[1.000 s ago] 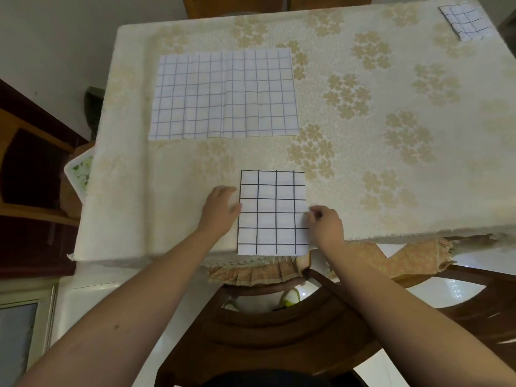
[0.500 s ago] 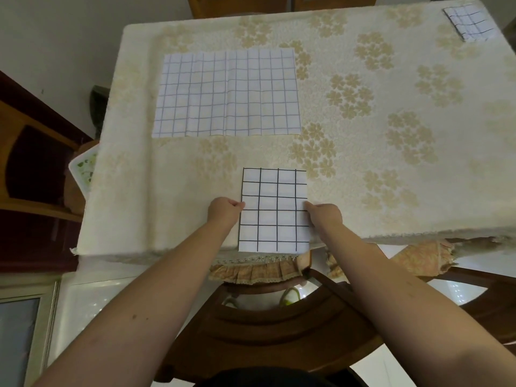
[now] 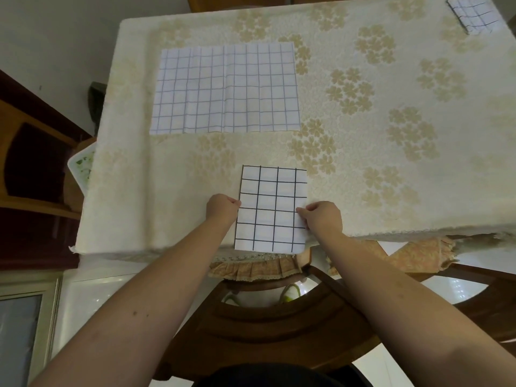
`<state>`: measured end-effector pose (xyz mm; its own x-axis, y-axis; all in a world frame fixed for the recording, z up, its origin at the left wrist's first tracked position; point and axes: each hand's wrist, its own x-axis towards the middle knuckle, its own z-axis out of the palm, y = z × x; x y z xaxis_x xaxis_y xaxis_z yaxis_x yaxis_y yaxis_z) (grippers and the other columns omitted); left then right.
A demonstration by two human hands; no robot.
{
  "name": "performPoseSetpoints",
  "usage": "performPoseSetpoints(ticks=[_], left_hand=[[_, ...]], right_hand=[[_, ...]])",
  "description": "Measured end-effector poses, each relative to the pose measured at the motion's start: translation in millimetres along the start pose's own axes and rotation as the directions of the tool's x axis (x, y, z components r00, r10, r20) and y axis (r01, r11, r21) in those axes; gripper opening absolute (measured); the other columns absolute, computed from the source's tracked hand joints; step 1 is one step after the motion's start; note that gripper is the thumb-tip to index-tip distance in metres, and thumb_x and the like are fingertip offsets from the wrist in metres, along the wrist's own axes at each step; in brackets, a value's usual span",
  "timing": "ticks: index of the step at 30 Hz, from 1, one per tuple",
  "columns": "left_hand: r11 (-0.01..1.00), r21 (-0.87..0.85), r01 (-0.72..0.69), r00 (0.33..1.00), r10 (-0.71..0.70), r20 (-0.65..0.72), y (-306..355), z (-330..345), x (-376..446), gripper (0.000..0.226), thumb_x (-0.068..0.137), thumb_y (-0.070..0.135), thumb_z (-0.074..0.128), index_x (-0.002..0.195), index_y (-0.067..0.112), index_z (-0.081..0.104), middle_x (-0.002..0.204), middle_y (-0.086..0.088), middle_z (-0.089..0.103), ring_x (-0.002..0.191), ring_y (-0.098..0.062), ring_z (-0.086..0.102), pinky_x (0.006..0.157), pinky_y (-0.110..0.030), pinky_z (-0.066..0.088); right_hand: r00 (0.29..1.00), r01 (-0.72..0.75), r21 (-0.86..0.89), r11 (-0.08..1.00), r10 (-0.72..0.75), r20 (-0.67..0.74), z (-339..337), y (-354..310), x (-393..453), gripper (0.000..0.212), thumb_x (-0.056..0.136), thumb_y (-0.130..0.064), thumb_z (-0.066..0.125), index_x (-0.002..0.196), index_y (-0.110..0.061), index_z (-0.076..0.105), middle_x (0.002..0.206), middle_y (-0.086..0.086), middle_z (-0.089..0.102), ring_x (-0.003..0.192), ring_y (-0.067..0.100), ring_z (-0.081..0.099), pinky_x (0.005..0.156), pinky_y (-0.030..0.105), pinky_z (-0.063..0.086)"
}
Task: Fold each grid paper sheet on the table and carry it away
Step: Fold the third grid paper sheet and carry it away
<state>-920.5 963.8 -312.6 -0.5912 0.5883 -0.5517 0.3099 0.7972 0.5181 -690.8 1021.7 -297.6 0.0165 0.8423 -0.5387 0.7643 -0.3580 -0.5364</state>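
Two hands hold the folded grid sheet (image 3: 272, 209) at the near edge of the table (image 3: 363, 191), one on each long side. The left hand (image 3: 222, 209) sits just left of the sheet, its fingers curled and meeting the paper's left edge about halfway along; the pinch itself is hidden under the knuckles, so the grip looks likely but cannot be confirmed from this angle. The right hand (image 3: 322, 216) lies just right of the sheet, thumb and fingertips nipping the right edge slightly nearer the body than the left hand's contact. Between the two hands the sheet lies flat, its near end overhanging the table edge a little.

Beyond the left hand, farther across the cloth, a large unfolded grid sheet (image 3: 226, 89) lies spread out, well apart from both hands. Far past the right hand, at the table's distant right corner, lies a small folded grid sheet (image 3: 473, 13). Below the forearms a dark wooden chair (image 3: 273, 317) stands tucked against the table.
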Motion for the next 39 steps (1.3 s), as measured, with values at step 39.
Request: performPoseSetpoints(ticks=[39], left_hand=[[0.827, -0.56, -0.052, 0.96, 0.196, 0.201, 72, -101, -17, 0.007, 0.094, 0.024, 0.061, 0.098, 0.019, 0.064, 0.083, 0.002, 0.074, 0.066, -0.009, 0.067, 0.054, -0.021, 0.05]], right_hand=[[0.907, -0.262, 0.752, 0.605, -0.113, 0.406, -79, -72, 6, 0.02, 0.088, -0.015, 0.069, 0.104, -0.005, 0.065, 0.09, 0.008, 0.076, 0.085, 0.011, 0.073, 0.06, 0.02, 0.057]])
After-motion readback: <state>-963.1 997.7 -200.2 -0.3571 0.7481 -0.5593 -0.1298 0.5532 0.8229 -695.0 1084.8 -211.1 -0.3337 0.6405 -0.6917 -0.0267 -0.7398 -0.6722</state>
